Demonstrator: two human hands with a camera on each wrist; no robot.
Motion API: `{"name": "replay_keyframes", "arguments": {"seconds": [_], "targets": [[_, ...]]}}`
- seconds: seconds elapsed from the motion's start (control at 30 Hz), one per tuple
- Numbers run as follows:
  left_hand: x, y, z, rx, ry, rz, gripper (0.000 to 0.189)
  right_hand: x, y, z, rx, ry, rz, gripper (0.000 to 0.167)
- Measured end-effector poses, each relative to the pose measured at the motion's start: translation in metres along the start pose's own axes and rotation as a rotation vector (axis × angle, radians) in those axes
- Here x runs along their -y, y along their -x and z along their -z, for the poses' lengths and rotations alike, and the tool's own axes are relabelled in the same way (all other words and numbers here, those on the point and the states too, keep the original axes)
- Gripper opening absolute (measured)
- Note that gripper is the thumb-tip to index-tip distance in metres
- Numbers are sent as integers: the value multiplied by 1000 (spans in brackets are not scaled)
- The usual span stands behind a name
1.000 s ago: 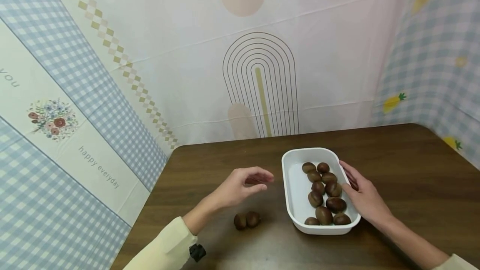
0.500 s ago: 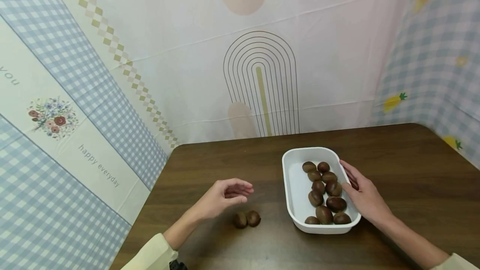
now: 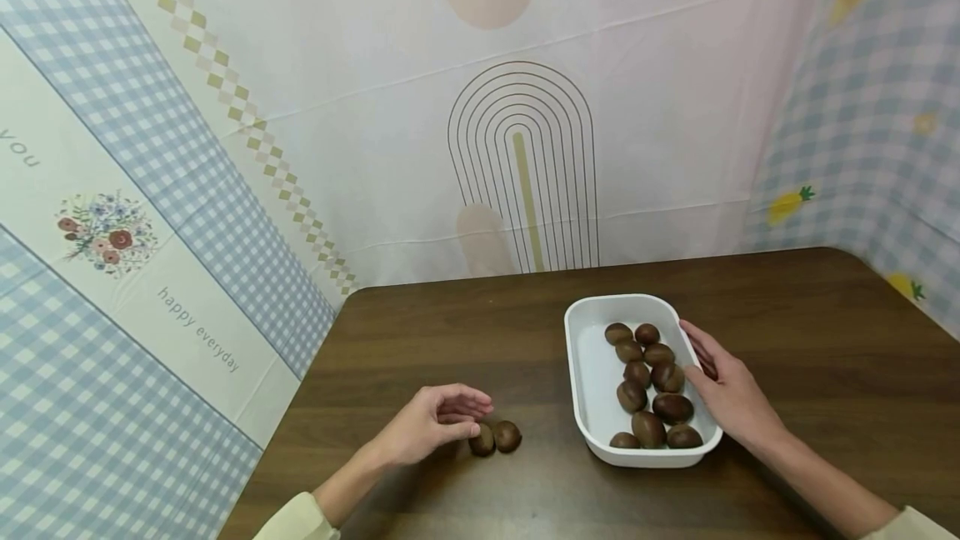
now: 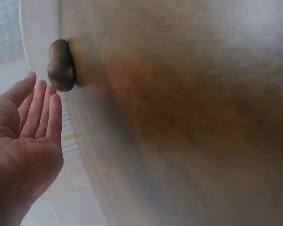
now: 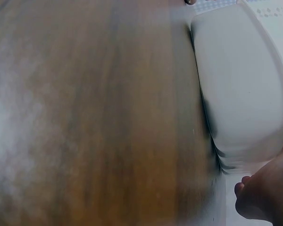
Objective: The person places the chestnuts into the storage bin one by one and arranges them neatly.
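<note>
Two brown chestnuts (image 3: 507,437) lie side by side on the table, left of a white plastic tray (image 3: 594,390). My left hand (image 3: 429,430) hovers right at the left one, thumb and fingers apart with nothing between them; in the head view the thumb tip overlaps that nut. The left wrist view has the pair of chestnuts (image 4: 61,70) just beyond the fingertips. Several more chestnuts (image 3: 648,430) lie inside the tray, mostly along its right half. My right hand (image 3: 731,394) grips the tray's right wall, thumb at the rim and fingers along the outside.
A dark brown wooden table (image 3: 420,323) carries everything. Behind it hangs a pale printed cloth (image 3: 660,107), with a blue checked cloth (image 3: 187,190) on the left and a pineapple-print one (image 3: 862,148) on the right.
My left hand has moved away from the tray, leftward and down, to the two loose chestnuts. The right hand and the tray have stayed in place.
</note>
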State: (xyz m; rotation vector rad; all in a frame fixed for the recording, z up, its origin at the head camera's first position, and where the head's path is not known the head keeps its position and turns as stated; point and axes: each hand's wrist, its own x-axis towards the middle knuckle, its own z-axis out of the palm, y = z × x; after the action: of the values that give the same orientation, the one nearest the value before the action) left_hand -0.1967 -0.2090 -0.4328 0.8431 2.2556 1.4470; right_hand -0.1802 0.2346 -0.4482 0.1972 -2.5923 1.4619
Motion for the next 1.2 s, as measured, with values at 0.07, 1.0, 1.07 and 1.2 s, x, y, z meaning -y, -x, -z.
{"name": "replay_keyframes", "arguments": {"seconds": [0.07, 1.0, 1.07, 1.2], "targets": [[3, 3, -3, 2, -1, 16, 39, 0, 0, 0, 2, -4, 0, 61], [16, 15, -11, -38, -197, -17, 34, 1, 0, 1, 16, -14, -19, 62], [15, 14, -12, -49, -205, -8, 33, 1, 0, 1, 11, -14, -13, 62], [15, 14, -13, -63, -226, -8, 32, 1, 1, 1, 9, -15, -13, 62]]}}
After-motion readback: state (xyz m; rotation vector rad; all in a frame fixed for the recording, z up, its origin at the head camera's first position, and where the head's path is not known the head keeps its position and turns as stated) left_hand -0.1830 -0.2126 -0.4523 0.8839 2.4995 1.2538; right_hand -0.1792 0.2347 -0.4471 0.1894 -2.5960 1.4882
